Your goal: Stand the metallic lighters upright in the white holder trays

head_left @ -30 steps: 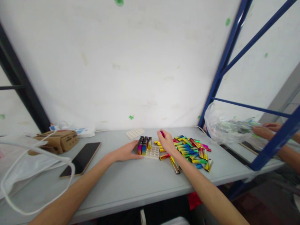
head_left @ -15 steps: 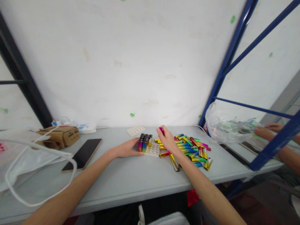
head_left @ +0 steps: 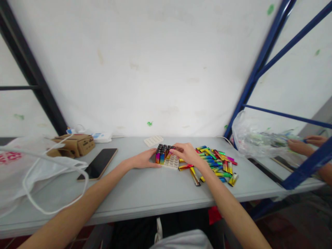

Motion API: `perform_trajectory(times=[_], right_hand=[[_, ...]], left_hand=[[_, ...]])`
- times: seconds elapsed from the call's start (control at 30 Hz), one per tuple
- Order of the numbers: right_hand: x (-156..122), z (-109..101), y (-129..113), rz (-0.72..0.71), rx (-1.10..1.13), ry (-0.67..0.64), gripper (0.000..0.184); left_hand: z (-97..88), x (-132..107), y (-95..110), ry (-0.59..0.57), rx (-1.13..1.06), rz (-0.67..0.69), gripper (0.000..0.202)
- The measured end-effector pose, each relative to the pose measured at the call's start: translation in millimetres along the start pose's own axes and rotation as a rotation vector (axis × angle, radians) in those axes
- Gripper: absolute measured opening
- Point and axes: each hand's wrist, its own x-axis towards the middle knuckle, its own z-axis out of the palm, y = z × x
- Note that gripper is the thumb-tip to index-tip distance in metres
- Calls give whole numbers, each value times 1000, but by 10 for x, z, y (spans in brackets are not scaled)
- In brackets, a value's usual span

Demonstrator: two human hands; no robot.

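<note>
"Lighting?"
"We log it bright, diffuse: white wall (head_left: 160, 69) evenly lit, deep shade at lower right."
"Glare?"
"We list glints on the lighters (head_left: 225, 167), right of centre, and a highlight on the blue post (head_left: 267, 48), upper right."
"Faults?"
"Wide-angle stretch towards the edges; fine detail soft."

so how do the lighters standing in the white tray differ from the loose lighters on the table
The standing lighters are upright, black tops up, while the loose lighters lie on their sides. The standing lighters form close rows in the white tray; the loose lighters are scattered at mixed angles. The standing lighters are beside the left hand, the loose lighters mostly right of the right hand. Both groups have shiny, colourful bodies.
</note>
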Motion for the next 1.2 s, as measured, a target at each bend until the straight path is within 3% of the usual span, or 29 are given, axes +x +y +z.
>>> perform_trajectory(times=[0.17,0.53,0.67,0.77,0.93,1.1,1.2], right_hand=[[32,109,50,11,43,-114,32],[50,200,111,-18,-68,-77,22],[64,180,86,-20,-79,-150,24],[85,172,65,7,-253,-156,25],[92,102,55,107,-465,-153,45],[68,-141,331,161,-463,66,46],[45,-220,617,157,-466,87,34]], left_hand=[[0,-6,-9,-5,16,-9,84],[0,10,-10,-13,-1,-6,84],[1,8,-15,-14,4,-11,82],[14,12,-26,-7,17,4,84],[27,14,-40,-11,11,12,84],[21,18,-39,-18,35,-13,88],[12,18,-33,-27,43,-19,87]])
